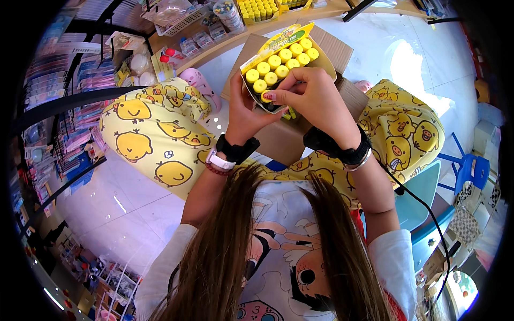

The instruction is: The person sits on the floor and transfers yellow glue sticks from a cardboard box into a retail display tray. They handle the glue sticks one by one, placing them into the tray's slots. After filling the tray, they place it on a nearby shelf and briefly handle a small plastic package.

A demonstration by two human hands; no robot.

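Note:
My left hand (251,110) grips the near left corner of a yellow-and-white display box (281,46), tilted above an open cardboard carton (281,140). Upright tubes with round yellow caps (274,61), likely glue sticks, stand in rows inside the box. With thumb and fingers, my right hand (299,90) pinches one yellow-capped tube (266,96) at the near end. Beside that tube a dark gap shows in the box. Under my hands, a few yellow-green items lie in the carton, partly hidden.
A wooden shelf (209,48) ahead carries more yellow-capped tubes (257,10), a white basket (182,20) and small packs. Racks of packaged stationery (80,92) stand on the left. To the right are a blue stool (472,168) and a teal seat (421,196). A black cable (429,208) hangs by my right arm.

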